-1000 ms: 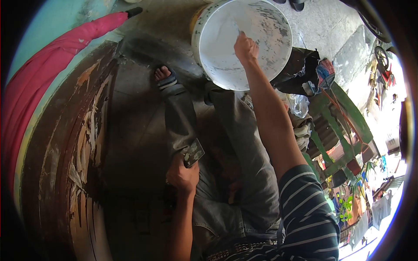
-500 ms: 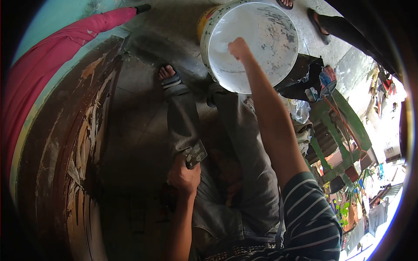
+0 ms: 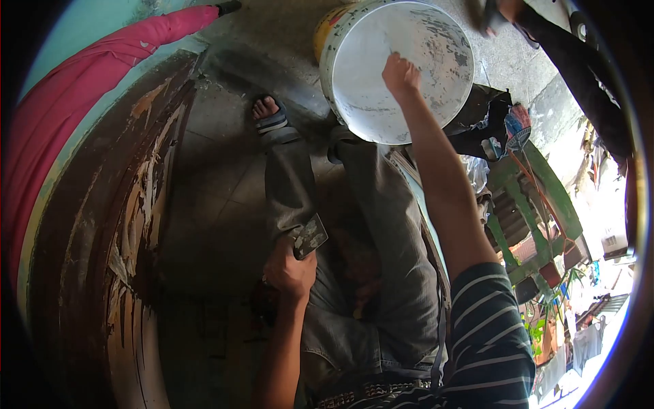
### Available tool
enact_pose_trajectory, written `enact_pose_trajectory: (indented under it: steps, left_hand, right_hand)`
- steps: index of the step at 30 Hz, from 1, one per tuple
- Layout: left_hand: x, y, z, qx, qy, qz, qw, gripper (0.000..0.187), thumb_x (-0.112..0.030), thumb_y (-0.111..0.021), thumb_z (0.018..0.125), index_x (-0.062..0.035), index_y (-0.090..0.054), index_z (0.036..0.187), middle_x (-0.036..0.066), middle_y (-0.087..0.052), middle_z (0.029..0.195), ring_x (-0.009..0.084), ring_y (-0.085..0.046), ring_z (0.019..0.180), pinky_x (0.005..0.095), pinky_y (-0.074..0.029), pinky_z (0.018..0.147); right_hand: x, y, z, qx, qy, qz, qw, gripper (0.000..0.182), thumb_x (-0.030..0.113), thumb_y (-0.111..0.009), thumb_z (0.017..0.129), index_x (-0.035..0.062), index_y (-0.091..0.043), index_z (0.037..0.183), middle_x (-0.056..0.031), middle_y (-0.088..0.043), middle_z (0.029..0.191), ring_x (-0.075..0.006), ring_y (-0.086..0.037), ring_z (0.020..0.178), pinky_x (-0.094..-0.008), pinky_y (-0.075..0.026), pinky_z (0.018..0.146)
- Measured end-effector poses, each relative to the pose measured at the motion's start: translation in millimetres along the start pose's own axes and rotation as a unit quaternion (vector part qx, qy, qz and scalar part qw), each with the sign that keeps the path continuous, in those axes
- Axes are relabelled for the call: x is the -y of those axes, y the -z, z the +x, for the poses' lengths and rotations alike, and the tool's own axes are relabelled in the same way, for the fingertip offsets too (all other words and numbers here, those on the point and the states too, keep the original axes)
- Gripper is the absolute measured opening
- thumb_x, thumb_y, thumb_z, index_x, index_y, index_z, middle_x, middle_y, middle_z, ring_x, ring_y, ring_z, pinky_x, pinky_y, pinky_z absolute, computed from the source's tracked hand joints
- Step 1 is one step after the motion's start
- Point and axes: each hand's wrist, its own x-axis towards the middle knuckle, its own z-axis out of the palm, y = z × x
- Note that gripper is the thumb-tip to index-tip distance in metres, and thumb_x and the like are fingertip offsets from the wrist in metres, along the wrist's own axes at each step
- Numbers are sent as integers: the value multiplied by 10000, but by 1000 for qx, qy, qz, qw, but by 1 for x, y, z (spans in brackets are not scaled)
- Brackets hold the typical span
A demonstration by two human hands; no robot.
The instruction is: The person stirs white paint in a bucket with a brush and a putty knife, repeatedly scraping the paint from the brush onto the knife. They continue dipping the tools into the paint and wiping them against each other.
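My left hand [image 3: 289, 271] is closed around a putty knife [image 3: 311, 236]. Its flat dark blade, smeared with pale residue, points up over my left trouser leg. My right arm stretches forward over a large round white tub [image 3: 354, 102], its pale surface marked with grey, worn patches. Over that surface my right hand [image 3: 402, 73] is curled into a fist, knuckles up; whatever the fingers hold, if anything, is hidden under them. A yellow patch shows on the outer side of the tub.
A brown wooden panel with peeling strips [image 3: 88, 225] runs along the left, below pink cloth [image 3: 102, 75]. Another person's leg [image 3: 572, 61] is at upper right. Black plastic [image 3: 477, 123] and a green slatted frame [image 3: 521, 194] stand right of the tub.
My right fist has shifted right and slightly down across the white surface. The other person's feet have moved at upper right. The left hand keeps its hold on the putty knife.
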Motion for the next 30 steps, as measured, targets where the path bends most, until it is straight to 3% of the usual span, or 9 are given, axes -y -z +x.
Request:
enact_pose_trajectory:
  steps: [4, 10, 12, 14, 17, 19, 21, 23, 30]
  left_hand:
    - [-5, 4, 3, 18, 9, 4, 1000, 220, -194, -763, 639, -95, -604, 754, 92, -629, 693, 318, -618, 630, 399, -477, 557]
    - [-1, -1, 0, 36, 19, 2, 999, 182, -175, -731, 655, -85, -601, 745, 105, -628, 686, 327, -618, 620, 400, -477, 552]
    - [-5, 0, 1, 14, 26, -6, 1000, 162, -164, -713, 662, -81, -596, 738, 109, -624, 676, 333, -614, 608, 404, -474, 549]
    - [-4, 0, 1, 17, 18, 2, 1000, 161, -162, -711, 663, -77, -594, 735, 110, -623, 675, 336, -612, 608, 406, -473, 548]
    - [-6, 2, 4, 24, 22, 5, 999, 169, -165, -714, 663, -73, -591, 734, 113, -623, 679, 342, -609, 613, 409, -471, 551]
    - [-6, 4, 2, 33, 35, 5, 999, 177, -170, -719, 661, -72, -591, 735, 114, -623, 683, 344, -608, 618, 410, -470, 554]
    - [-6, 3, 5, 18, 14, -7, 1000, 196, -185, -734, 653, -77, -594, 738, 115, -622, 688, 343, -609, 622, 412, -470, 556]
    - [-7, 1, 7, 18, 23, 5, 1000, 202, -191, -740, 651, -81, -595, 739, 114, -622, 687, 341, -609, 620, 414, -470, 555]
    - [-12, 2, 7, 24, 27, 5, 999, 206, -202, -749, 653, -90, -603, 745, 103, -623, 681, 332, -610, 613, 415, -471, 553]
  right_hand:
    - [17, -20, -41, 116, -80, 44, 989, 237, 139, -535, 782, 18, -667, 937, -206, -648, 1008, -334, -637, 947, -389, -517, 819]
    - [52, -39, -18, 164, -56, 177, 969, 270, 152, -533, 744, -8, -674, 909, -233, -640, 1001, -351, -612, 994, -412, -483, 862]
    - [63, -12, 2, 202, -16, 201, 958, 224, 154, -539, 735, -17, -677, 774, -223, -663, 850, -328, -663, 820, -400, -522, 749]
    - [65, 4, 24, 213, -100, 300, 924, 225, 154, -522, 748, -2, -665, 671, -200, -654, 705, -298, -658, 622, -385, -534, 611]
    - [42, 3, 57, 199, -33, 392, 898, 238, 171, -509, 779, 11, -659, 687, -169, -640, 634, -266, -632, 518, -363, -523, 519]
    - [16, -6, 66, 102, 55, 269, 956, 244, 184, -484, 828, 29, -661, 763, -187, -655, 715, -306, -656, 627, -396, -534, 604]
    - [2, -6, 58, -100, 73, 197, 973, 233, 204, -467, 868, 52, -643, 861, -205, -660, 820, -363, -650, 757, -434, -525, 702]
    - [-9, -1, 46, -105, 30, 173, 979, 237, 215, -441, 884, 64, -618, 929, -236, -643, 900, -410, -619, 853, -463, -500, 783]
    - [-21, -26, -10, 31, -15, -41, 999, 197, 132, -470, 853, 31, -630, 908, -169, -673, 908, -337, -660, 856, -416, -539, 726]
